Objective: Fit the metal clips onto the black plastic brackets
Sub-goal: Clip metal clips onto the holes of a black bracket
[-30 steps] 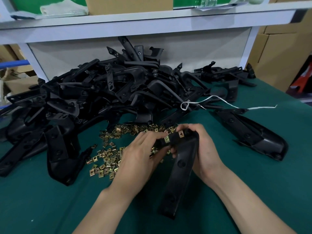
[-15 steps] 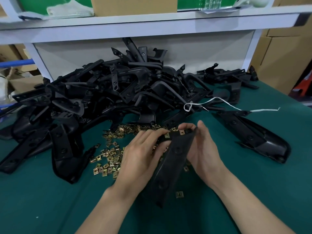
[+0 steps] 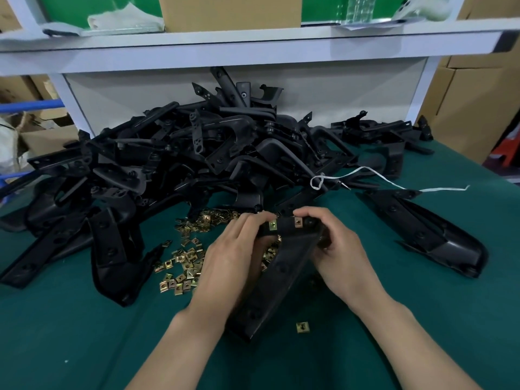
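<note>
A long black plastic bracket [image 3: 277,280] is held between both hands above the green table, its near end pointing toward me. Two brass-coloured metal clips [image 3: 285,224] sit side by side on its far end. My left hand [image 3: 233,257] grips the bracket's left side, with fingertips beside the left clip. My right hand [image 3: 334,249] holds the right side, thumb and fingers curled over the far end. A heap of loose metal clips [image 3: 185,260] lies on the table left of my hands. One single clip [image 3: 303,327] lies near the bracket's near end.
A big pile of black brackets [image 3: 197,156] fills the table's back and left. One separate bracket [image 3: 427,232] lies to the right. A white string [image 3: 374,175] trails across the pile. A white shelf [image 3: 253,40] with a cardboard box overhangs the back.
The bracket has tilted so its near end swings left. My hands have closed again over its far end. One loose clip now lies on the table near the bracket's near end.
</note>
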`<state>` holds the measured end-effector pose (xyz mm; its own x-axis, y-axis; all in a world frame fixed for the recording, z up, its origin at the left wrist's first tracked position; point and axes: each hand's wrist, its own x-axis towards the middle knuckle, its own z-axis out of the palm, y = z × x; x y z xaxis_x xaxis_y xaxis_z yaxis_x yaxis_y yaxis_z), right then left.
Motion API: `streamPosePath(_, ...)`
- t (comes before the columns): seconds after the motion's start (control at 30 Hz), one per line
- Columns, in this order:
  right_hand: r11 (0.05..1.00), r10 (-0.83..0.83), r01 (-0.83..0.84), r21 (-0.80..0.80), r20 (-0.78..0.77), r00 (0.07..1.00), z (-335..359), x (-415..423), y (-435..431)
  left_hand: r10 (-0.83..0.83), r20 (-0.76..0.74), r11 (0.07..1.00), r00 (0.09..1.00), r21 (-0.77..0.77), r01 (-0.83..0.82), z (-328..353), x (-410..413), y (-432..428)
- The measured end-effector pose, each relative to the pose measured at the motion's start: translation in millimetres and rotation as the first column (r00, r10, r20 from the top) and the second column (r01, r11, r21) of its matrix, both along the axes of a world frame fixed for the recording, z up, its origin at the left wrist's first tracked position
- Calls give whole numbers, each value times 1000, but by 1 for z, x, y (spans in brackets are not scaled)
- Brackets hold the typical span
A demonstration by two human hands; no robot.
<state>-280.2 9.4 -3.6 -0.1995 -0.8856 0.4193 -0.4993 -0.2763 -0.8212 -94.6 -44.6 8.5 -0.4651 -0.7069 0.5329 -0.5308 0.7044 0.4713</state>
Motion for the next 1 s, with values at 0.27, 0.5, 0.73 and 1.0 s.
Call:
streamPosePath(0.27,1000,14,-14,12,0,1000,-3,1,-3,-71,49,996,996,62,68,-2,1,-3)
streamPosePath(0.5,999,-37,38,9,-107,994,-6,-4,-3,-67,81,994,994,87,60,4,0,2)
streamPosePath(0.73,998,-49,52,23,-133,990,-8,-1,-3,6,51,1000,999,-29,-5,4,-3,5)
streamPosePath(1.0,998,-28,37,55,-166,986,-7,0,-2,-12,79,1000,997,-14,13,1,0,0)
